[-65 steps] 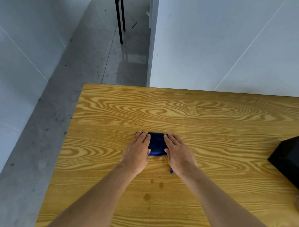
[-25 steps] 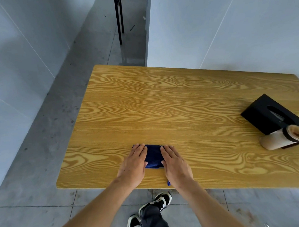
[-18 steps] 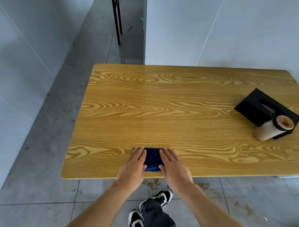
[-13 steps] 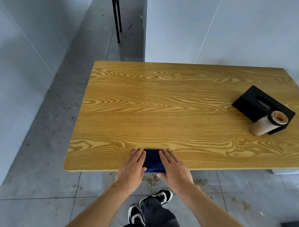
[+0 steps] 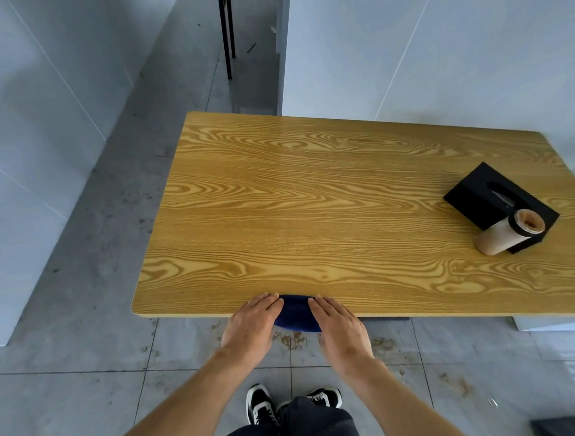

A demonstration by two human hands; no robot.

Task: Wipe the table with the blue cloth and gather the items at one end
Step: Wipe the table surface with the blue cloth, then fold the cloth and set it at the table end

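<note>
A wiping stroke ends at the table (image 5: 312, 216) edge: both hands (fingers flat, together) press the blue cloth (image 5: 295, 316); next, probably another lane

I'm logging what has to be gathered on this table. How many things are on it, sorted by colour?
Blue: 1, the blue cloth, hanging partly over the near edge of the table
Black: 1, the black box
Beige: 1, the beige cup, standing against the box
Total: 3

Dark blue cloth (image 5: 295, 316) — bunched, half over the wooden table's (image 5: 311, 197) near edge.
</note>
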